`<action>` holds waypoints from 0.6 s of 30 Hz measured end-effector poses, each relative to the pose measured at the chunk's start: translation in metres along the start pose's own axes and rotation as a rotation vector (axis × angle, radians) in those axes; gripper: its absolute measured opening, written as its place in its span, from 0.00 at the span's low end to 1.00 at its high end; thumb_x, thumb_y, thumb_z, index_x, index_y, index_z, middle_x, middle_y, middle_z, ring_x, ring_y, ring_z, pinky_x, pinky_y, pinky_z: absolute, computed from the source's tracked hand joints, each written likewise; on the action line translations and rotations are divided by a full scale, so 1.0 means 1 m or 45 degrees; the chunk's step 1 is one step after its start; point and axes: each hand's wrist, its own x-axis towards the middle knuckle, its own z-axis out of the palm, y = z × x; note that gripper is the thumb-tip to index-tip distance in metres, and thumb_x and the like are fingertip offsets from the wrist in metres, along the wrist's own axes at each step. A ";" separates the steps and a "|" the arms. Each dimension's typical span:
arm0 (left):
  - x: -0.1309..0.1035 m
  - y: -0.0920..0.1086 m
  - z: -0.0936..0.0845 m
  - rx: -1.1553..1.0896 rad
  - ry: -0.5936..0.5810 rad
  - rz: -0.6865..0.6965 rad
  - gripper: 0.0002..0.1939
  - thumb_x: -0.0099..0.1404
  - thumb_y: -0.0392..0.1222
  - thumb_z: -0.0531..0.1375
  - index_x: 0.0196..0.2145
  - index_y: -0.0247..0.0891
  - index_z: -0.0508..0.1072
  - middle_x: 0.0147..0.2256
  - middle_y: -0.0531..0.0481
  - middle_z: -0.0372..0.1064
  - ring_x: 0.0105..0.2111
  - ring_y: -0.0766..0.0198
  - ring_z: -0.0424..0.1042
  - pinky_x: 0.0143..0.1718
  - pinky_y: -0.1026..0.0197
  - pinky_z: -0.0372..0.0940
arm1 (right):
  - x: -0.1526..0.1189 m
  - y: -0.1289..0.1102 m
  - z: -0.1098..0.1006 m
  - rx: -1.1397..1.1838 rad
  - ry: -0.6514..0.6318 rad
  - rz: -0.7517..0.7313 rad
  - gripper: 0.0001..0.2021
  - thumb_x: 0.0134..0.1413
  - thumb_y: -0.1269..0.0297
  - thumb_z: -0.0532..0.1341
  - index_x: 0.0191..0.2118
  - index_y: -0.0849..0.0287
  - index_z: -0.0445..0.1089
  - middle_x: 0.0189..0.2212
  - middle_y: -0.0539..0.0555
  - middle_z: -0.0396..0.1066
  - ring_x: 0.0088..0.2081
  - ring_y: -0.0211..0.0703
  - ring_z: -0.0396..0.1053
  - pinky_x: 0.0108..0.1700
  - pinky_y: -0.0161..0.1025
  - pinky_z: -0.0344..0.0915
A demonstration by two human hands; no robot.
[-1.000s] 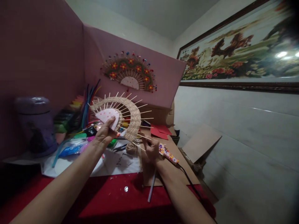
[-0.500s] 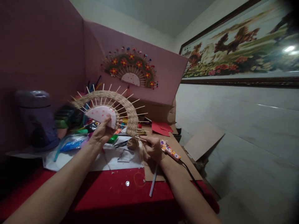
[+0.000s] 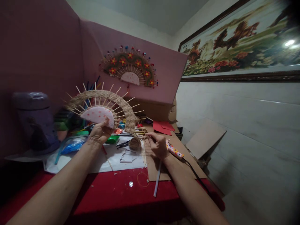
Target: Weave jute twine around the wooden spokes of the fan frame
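Note:
A half-round woven fan point(image 3: 127, 107) of twine and thin sticks stands tilted above the table. Its flat half-disc base is white with orange dots. My left hand point(image 3: 100, 132) is closed on that base, thumb in front and fingers hidden behind. At the fan's lower right end, my right hand point(image 3: 157, 144) pinches a strand of twine point(image 3: 140, 135) between thumb and fingertips. Below the fan lies a ball of twine point(image 3: 134, 143), with black scissors point(image 3: 123, 144) beside it. A flower-patterned glue gun point(image 3: 174, 149) rests just right of my right hand, and a glue stick point(image 3: 157, 181) lies below it.
A finished fan with felt flowers point(image 3: 130, 64) hangs on the pink board point(image 3: 164, 72). At left stands a purple flask point(image 3: 35, 122). Red paper point(image 3: 162, 126) and cardboard point(image 3: 197, 170) lie at right on the red tablecloth point(image 3: 107, 193). Plastic bags and craft supplies crowd the back left.
The fan and my left hand have shifted a little left. My right hand has drawn slightly right, away from the fan's end, still pinching the twine.

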 end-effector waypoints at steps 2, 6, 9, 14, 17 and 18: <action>0.001 -0.001 0.000 -0.011 0.023 0.007 0.07 0.60 0.28 0.56 0.33 0.34 0.73 0.29 0.47 0.75 0.31 0.59 0.75 0.30 0.58 0.72 | 0.000 -0.002 -0.001 0.011 -0.018 -0.021 0.08 0.56 0.65 0.56 0.36 0.58 0.72 0.29 0.53 0.75 0.29 0.39 0.70 0.32 0.33 0.63; 0.002 -0.006 0.000 -0.009 -0.005 0.011 0.07 0.60 0.28 0.56 0.33 0.35 0.72 0.28 0.48 0.75 0.31 0.60 0.75 0.32 0.59 0.72 | -0.002 -0.006 0.001 0.051 -0.058 -0.075 0.08 0.55 0.66 0.57 0.37 0.58 0.73 0.31 0.54 0.75 0.30 0.40 0.71 0.33 0.34 0.63; 0.001 -0.011 0.002 -0.037 -0.002 0.009 0.06 0.60 0.28 0.57 0.31 0.34 0.72 0.29 0.47 0.74 0.31 0.60 0.75 0.32 0.58 0.71 | -0.003 -0.009 0.003 0.056 -0.058 -0.099 0.08 0.53 0.67 0.57 0.37 0.58 0.73 0.29 0.53 0.75 0.27 0.39 0.71 0.30 0.34 0.63; -0.001 -0.017 0.004 -0.017 0.018 0.011 0.07 0.63 0.29 0.54 0.29 0.35 0.69 0.28 0.49 0.73 0.30 0.62 0.74 0.32 0.58 0.71 | -0.004 -0.010 0.004 0.047 -0.085 -0.143 0.10 0.52 0.70 0.57 0.38 0.58 0.73 0.28 0.52 0.75 0.25 0.37 0.70 0.28 0.33 0.62; -0.001 -0.018 0.004 -0.016 0.013 -0.002 0.08 0.64 0.29 0.53 0.29 0.36 0.68 0.27 0.51 0.73 0.30 0.64 0.74 0.33 0.60 0.70 | -0.004 -0.009 0.005 0.046 -0.112 -0.160 0.10 0.51 0.71 0.57 0.38 0.58 0.73 0.29 0.52 0.76 0.26 0.37 0.70 0.29 0.33 0.62; -0.002 -0.018 0.005 -0.025 0.008 -0.003 0.08 0.63 0.29 0.53 0.29 0.37 0.68 0.27 0.51 0.73 0.30 0.64 0.74 0.33 0.60 0.70 | -0.004 -0.009 0.006 0.045 -0.116 -0.163 0.10 0.51 0.71 0.57 0.38 0.58 0.73 0.29 0.52 0.76 0.26 0.37 0.70 0.29 0.32 0.62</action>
